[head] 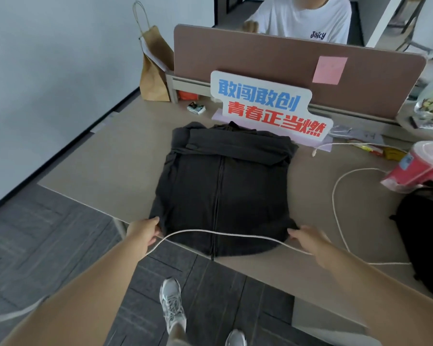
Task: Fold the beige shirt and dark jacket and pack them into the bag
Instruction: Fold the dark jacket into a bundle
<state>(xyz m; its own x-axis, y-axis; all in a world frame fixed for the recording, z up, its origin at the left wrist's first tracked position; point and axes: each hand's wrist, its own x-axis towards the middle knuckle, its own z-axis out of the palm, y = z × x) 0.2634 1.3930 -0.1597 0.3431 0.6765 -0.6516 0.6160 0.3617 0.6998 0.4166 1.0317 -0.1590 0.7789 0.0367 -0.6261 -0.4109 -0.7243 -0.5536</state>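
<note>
The dark jacket (223, 186) lies flat on the beige desk (105, 158), zip up, with both sleeves folded in across the top and its hem hanging over the front edge. My left hand (144, 232) grips the hem's left corner. My right hand (308, 238) holds the hem's right corner. A brown paper bag (154, 68) stands at the desk's far left corner. A black bag (425, 236) sits at the right edge. No beige shirt is in view.
A white cable (235, 234) drapes across my wrists and the jacket hem, looping on the right. A slogan sign (268, 106) leans on the brown partition (273, 61); a person sits behind it. A red cup (420, 163) lies right.
</note>
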